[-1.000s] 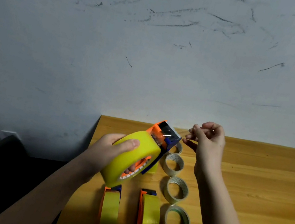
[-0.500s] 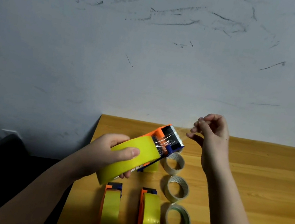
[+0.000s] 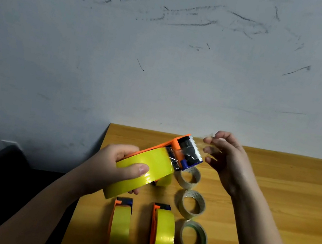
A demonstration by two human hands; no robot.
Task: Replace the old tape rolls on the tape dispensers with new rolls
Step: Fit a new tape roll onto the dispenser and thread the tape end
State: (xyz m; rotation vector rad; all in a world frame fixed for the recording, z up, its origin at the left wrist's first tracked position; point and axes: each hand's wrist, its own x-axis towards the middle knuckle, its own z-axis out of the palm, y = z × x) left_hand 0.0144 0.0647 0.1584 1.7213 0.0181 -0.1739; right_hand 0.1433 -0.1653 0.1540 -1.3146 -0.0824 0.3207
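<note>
Left hand (image 3: pixel 113 165) wrapped around the yellow tape roll (image 3: pixel 142 174) on the orange dispenser (image 3: pixel 174 152), thumb across the roll's face, fingers behind it. Dispenser is held off the worktop (image 3: pixel 280 207), tilted so its serrated cutter end (image 3: pixel 195 149) points up and right. Right hand (image 3: pixel 229 157) raised just beside the cutter end, palm toward it, fingers loosely curled and partly spread. Something thin and clear shows at the fingertips (image 3: pixel 208 140); can't tell whether it's pinched or just near.

On the worktop below: two more dispensers with yellow rolls, left one (image 3: pixel 120 226) and right one (image 3: pixel 163 234), standing on edge side by side. To their right, three clear tape rolls in a column: far (image 3: pixel 189 177), middle (image 3: pixel 191 204), near (image 3: pixel 193 238). Far one sits partly under the held dispenser's tip.
</note>
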